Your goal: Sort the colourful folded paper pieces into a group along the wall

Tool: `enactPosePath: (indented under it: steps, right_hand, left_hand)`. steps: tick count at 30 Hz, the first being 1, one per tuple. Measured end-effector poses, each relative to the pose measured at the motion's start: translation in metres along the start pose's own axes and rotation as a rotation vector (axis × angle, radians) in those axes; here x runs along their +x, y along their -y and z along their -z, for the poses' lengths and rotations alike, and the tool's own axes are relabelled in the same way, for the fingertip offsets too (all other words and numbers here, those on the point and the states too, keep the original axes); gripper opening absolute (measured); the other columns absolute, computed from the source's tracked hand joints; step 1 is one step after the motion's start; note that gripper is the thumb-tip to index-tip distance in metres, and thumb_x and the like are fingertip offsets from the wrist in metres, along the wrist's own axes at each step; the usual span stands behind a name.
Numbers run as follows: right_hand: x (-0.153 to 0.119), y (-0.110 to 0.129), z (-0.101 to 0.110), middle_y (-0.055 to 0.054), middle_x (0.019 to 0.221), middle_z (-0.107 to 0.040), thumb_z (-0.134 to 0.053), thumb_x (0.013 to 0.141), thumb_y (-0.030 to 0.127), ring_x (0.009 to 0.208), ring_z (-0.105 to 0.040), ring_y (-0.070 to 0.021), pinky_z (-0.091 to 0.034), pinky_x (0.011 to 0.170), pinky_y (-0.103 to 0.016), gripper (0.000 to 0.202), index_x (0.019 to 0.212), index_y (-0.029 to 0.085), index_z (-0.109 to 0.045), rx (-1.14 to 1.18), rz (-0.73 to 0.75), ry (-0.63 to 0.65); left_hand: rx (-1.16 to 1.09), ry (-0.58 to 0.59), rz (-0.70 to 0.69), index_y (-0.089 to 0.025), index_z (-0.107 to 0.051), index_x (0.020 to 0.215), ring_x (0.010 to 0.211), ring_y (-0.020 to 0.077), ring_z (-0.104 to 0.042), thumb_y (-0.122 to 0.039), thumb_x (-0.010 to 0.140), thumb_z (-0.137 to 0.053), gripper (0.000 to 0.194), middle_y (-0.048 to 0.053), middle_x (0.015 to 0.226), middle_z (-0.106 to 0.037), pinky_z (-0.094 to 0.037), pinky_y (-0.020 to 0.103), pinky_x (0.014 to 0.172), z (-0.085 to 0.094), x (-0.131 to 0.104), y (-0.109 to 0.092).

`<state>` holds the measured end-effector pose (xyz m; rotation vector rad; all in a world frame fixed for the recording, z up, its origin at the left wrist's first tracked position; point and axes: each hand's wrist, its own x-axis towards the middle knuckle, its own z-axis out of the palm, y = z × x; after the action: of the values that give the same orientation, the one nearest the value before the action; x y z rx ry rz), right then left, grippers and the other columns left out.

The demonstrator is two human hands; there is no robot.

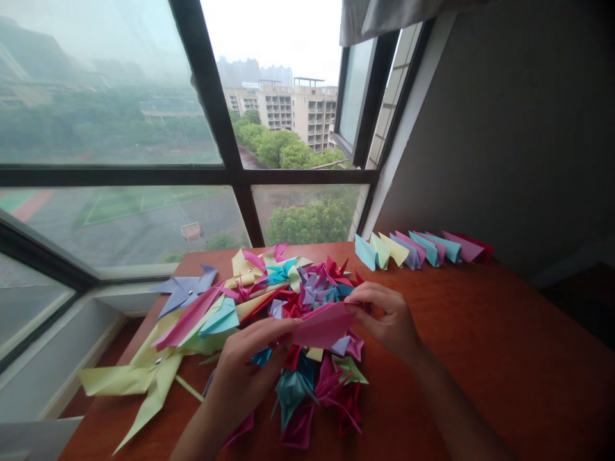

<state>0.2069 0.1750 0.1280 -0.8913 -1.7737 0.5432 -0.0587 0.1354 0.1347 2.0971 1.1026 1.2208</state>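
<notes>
Between my two hands, above the table, is a folded pink sheet of paper (323,330). My left hand (257,352) pinches its left end between thumb and fingers. At the upper right corner, the thumb and fingertips of my right hand (384,314) grip it as well. Beneath and behind the sheet lies a pile of folded paper pieces (314,285) in pink, red, purple, blue and cream, partly hidden by my hands. A yellow paper pinwheel (158,374) rests left of my left hand, with a purple pinwheel (187,291) farther back.
A row of folded paper planes (413,250) in several colours stands along the back right of the brown wooden table (480,346). Window panes with dark frames (235,169) rise behind the table. A grey wall (504,128) is at the right.
</notes>
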Motion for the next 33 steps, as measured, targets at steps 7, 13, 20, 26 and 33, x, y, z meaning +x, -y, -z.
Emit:
enactPosePath:
  steps: [7, 13, 20, 26, 33]
  right_hand:
    - [-0.002, 0.002, 0.002, -0.005, 0.083, -0.071, -0.068, 0.088, 0.019, 0.073, -0.066, -0.0159, -0.052, 0.060, -0.025, 0.006, 0.088, 0.021, -0.073, 0.039, 0.010, 0.033]
    - [-0.002, -0.008, -0.002, -0.007, 0.091, -0.074, -0.067, 0.089, 0.019, 0.083, -0.070, -0.0178, -0.057, 0.075, -0.029, 0.010, 0.093, 0.023, -0.076, 0.042, 0.077, 0.069]
    - [0.001, -0.009, -0.001, -0.006, 0.086, -0.074, -0.065, 0.090, 0.021, 0.078, -0.070, -0.0169, -0.057, 0.072, -0.027, 0.012, 0.090, 0.022, -0.077, 0.020, 0.061, 0.012]
    - [0.001, -0.009, 0.001, -0.007, 0.085, -0.074, -0.066, 0.091, 0.024, 0.078, -0.070, -0.0174, -0.057, 0.071, -0.028, 0.011, 0.088, 0.022, -0.076, 0.066, 0.040, 0.025]
    - [0.002, -0.006, 0.007, -0.007, 0.087, -0.074, -0.066, 0.091, 0.026, 0.078, -0.070, -0.0171, -0.057, 0.071, -0.027, 0.012, 0.089, 0.021, -0.077, 0.057, 0.035, 0.037]
  left_hand:
    - [0.015, -0.124, 0.192, -0.020, -0.079, 0.093, 0.076, 0.0213, -0.076, -0.016, 0.083, -0.069, 0.014, 0.005, 0.086, -0.081, -0.060, 0.027, 0.070, -0.001, 0.002, 0.003]
    - [-0.231, -0.187, 0.437, -0.017, -0.078, 0.096, 0.076, 0.0231, -0.076, -0.031, 0.083, -0.074, 0.020, 0.008, 0.087, -0.081, -0.063, 0.028, 0.067, -0.004, -0.001, 0.008]
    - [-0.412, -0.219, 0.562, -0.019, -0.078, 0.097, 0.081, 0.0221, -0.077, -0.035, 0.076, -0.083, 0.027, 0.007, 0.093, -0.081, -0.063, 0.025, 0.070, -0.004, 0.006, -0.004]
    - [-0.415, -0.189, 0.515, -0.018, -0.078, 0.097, 0.084, 0.0260, -0.078, -0.032, 0.073, -0.085, 0.029, 0.008, 0.093, -0.081, -0.065, 0.030, 0.073, -0.003, 0.003, -0.003]
    - [-0.386, -0.214, 0.505, -0.020, -0.078, 0.098, 0.082, 0.0238, -0.077, -0.033, 0.073, -0.085, 0.029, 0.007, 0.095, -0.081, -0.064, 0.026, 0.069, -0.004, 0.003, -0.003]
